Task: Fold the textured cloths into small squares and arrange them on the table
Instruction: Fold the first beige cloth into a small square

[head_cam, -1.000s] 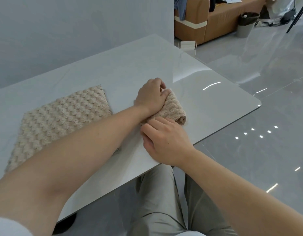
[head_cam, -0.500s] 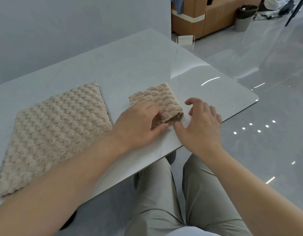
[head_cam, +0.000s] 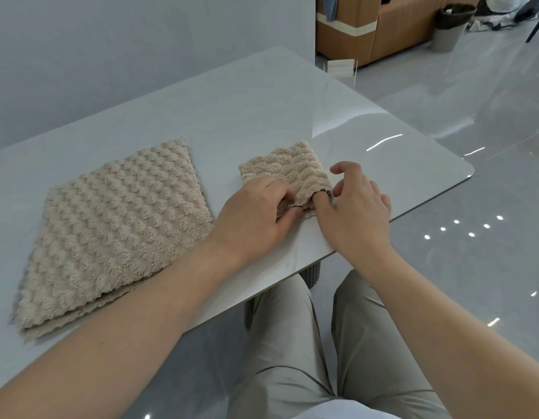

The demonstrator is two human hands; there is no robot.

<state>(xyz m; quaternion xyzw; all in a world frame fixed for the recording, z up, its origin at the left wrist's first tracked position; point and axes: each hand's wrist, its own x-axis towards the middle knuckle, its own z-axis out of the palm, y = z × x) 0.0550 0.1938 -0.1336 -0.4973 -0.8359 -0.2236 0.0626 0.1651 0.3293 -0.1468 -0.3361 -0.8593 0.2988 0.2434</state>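
A small folded beige textured cloth (head_cam: 289,167) lies near the front right of the white table (head_cam: 231,116). My left hand (head_cam: 256,219) pinches the near edge of this folded cloth, thumb below and fingers curled into its layers. My right hand (head_cam: 353,207) is beside it, thumb tucked under the near right corner of the same cloth, the other fingers spread above the table. To the left lies a larger beige bubble-textured cloth (head_cam: 110,231), flat, with a second layer showing under its near edge.
The table's rounded right corner (head_cam: 467,170) and its front edge run close to my hands. Behind the table stands a grey wall. Across the glossy floor are a brown sofa (head_cam: 368,25) and a grey bin (head_cam: 449,25). My legs are under the table edge.
My left hand slid off the top of the small cloth to its near edge, uncovering it. My right hand moved from the table in front to the cloth's right corner.
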